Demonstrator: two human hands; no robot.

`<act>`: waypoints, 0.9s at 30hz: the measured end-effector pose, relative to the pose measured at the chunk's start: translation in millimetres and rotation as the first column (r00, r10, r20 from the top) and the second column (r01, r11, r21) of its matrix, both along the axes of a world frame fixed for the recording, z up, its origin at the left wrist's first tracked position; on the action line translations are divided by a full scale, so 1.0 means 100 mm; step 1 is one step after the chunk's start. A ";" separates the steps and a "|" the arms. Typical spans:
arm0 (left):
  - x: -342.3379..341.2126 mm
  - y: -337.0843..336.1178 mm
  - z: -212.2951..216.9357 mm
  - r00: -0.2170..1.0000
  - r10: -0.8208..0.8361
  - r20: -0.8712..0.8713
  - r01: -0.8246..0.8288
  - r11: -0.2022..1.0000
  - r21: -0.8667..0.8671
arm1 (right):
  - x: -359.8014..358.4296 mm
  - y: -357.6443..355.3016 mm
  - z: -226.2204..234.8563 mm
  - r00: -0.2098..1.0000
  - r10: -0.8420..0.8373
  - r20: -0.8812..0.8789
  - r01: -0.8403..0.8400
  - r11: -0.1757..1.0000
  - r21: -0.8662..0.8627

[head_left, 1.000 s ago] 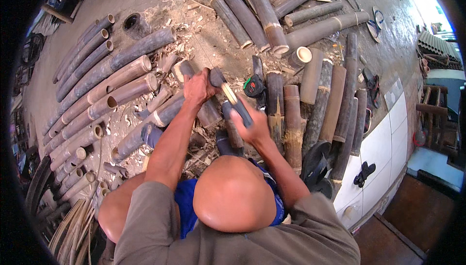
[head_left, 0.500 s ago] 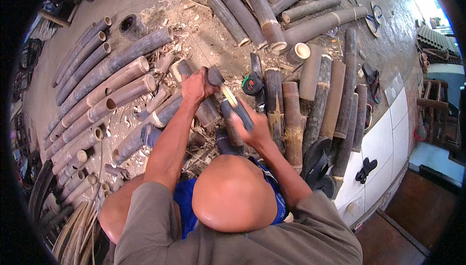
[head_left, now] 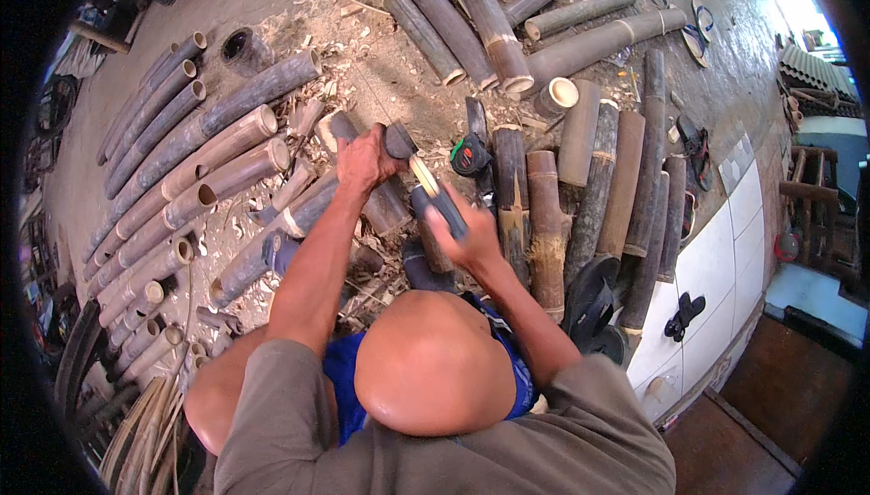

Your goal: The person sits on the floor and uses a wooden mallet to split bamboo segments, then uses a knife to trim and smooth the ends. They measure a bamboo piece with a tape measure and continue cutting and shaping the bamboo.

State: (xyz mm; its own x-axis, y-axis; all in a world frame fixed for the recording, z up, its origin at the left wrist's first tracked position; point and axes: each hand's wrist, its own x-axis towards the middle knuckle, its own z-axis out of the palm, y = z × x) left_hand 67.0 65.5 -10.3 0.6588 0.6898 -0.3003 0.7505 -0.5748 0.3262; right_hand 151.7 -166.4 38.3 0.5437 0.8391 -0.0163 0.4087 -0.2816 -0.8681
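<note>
My left hand (head_left: 364,162) is closed beside the dark, blocky end of a hand tool (head_left: 423,174). Its fingers hide whether they hold that end or a bamboo piece beneath. The tool has a pale yellow middle and a black grip, and my right hand (head_left: 469,240), slightly blurred, is wrapped round the grip. A dark bamboo tube (head_left: 388,209) lies on the ground under my left hand, partly covered by it. Another short bamboo tube (head_left: 435,246) is just below my right hand. To the right of the tool is a black and green tape measure (head_left: 469,156).
Cut bamboo tubes (head_left: 186,180) lie in rows at left; more bamboo pieces (head_left: 547,232) lie at right. Long bamboo poles (head_left: 480,24) stretch across the far side. Wood shavings (head_left: 313,69) litter the floor. Dark sandals (head_left: 591,300) and white tiles (head_left: 707,314) are at right.
The tool's dark end has turned and shifted slightly left, and my right hand has moved slightly down and left with the grip. My left hand has hardly moved.
</note>
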 end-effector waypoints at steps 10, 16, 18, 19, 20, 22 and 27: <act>-0.10 0.10 0.01 0.996 0.014 -0.089 -0.014 1.000 0.001 | -0.18 -1.21 0.39 0.997 0.063 -0.052 -0.064 0.998 -0.007; -0.01 0.01 -0.06 0.999 0.040 -0.001 -0.040 0.999 -0.022 | 0.04 0.32 0.05 0.999 -0.008 -0.042 0.006 1.000 -0.028; -0.01 0.00 -0.03 1.000 0.016 0.007 -0.016 1.000 -0.019 | 0.02 0.22 0.02 0.998 -0.004 -0.064 0.002 0.999 -0.033; -0.03 -0.02 -0.02 1.000 0.017 -0.017 -0.018 0.999 -0.027 | 0.02 0.10 0.01 0.997 -0.001 -0.072 -0.002 0.999 -0.041; -0.03 0.04 0.00 0.999 0.020 -0.033 -0.021 1.000 -0.020 | -0.04 -0.17 0.12 0.997 0.035 -0.065 -0.041 0.995 -0.096; -0.15 0.01 0.01 0.997 0.035 -0.067 -0.038 0.998 -0.050 | -0.14 -0.85 0.34 0.994 0.049 -0.094 -0.057 0.995 -0.078; -0.09 0.04 0.06 0.997 0.042 -0.067 -0.045 0.998 -0.044 | -0.12 -1.01 0.24 0.995 0.090 -0.054 -0.092 0.995 -0.042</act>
State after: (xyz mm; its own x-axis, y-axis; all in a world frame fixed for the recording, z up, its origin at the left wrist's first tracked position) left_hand 57.6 69.2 -4.7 0.6060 0.7023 -0.3735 0.7953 -0.5265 0.3005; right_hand 139.3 -267.9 62.3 0.4629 0.8828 -0.0803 0.3892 -0.2838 -0.8763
